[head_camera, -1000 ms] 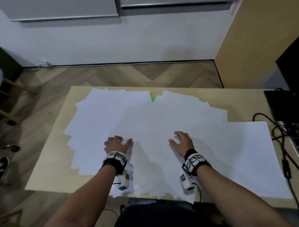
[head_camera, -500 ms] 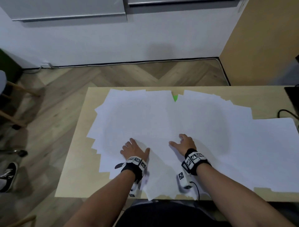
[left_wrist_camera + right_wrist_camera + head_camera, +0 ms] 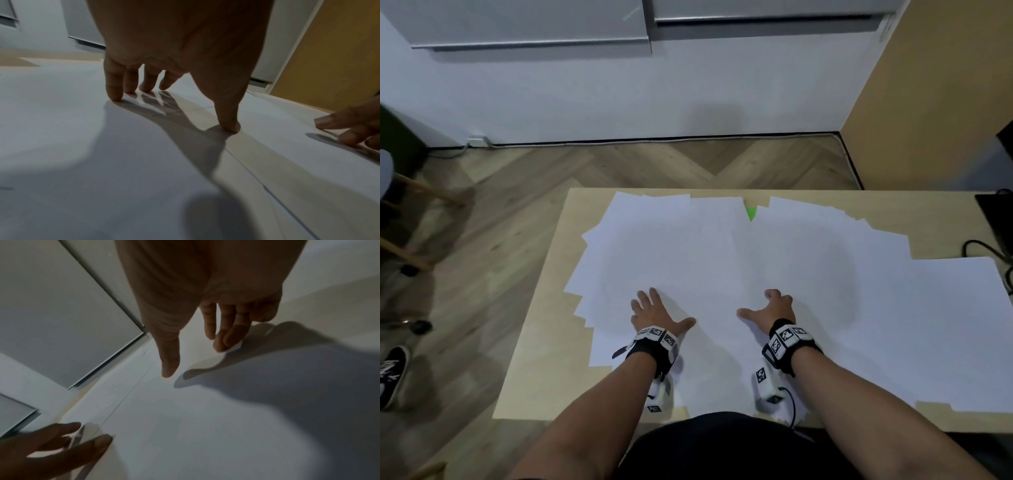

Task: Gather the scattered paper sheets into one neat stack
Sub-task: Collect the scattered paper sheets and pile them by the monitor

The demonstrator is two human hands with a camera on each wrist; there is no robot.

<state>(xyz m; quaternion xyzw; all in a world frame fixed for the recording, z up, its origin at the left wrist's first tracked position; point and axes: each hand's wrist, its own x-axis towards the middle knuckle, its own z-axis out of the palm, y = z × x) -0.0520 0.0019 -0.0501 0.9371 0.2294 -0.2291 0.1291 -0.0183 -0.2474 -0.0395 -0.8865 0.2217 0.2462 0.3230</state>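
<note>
Left hand (image 3: pixel 654 317) now lies flatter on the paper sheets (image 3: pixel 722 260), fingers spread.

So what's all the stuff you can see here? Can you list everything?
paper sheets: many, white, spread overlapping across the table
green scrap: one, bright green, peeking out between sheets at the far edge
table: one, light wood, under the sheets
cables: a few, black, at the table's right edge
shoe: one, black and white, on the floor at left
wrist bands: two, black with square markers, one per wrist
left hand: fingers spread, pressing the sheets
right hand: fingers spread, pressing the sheets
</note>
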